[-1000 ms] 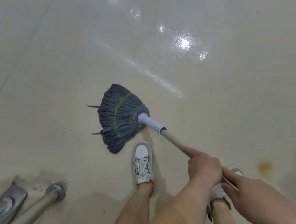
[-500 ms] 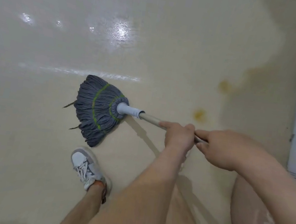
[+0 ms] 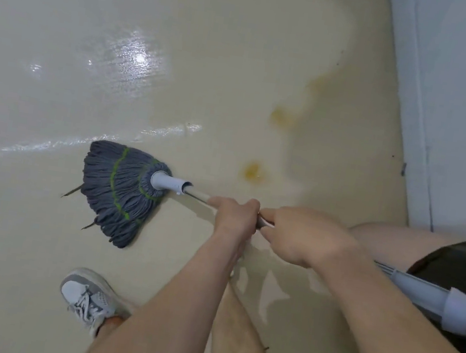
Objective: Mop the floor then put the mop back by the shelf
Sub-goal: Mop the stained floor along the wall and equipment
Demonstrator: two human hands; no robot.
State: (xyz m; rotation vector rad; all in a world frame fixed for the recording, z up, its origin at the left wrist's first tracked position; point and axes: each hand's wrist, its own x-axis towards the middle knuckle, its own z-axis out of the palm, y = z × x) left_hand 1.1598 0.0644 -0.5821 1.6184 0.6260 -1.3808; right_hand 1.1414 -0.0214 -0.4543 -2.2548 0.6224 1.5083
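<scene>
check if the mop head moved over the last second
Yes: the mop head has slid toward the nearest yellow stain, closing much of the gap.

Seen from above, a person grips a mop (image 3: 190, 192) with both hands. The left hand (image 3: 235, 216) wraps the metal pole nearer the head; the right hand (image 3: 298, 234) holds just behind it, almost touching. The grey string mop head (image 3: 119, 192), with green stitching, lies fanned flat on a glossy cream floor (image 3: 66, 30). Yellow stains (image 3: 253, 172) mark the floor beyond the hands. A grey-white sneaker (image 3: 89, 300) stands below the head. A white wall (image 3: 438, 86) runs along the right.
</scene>
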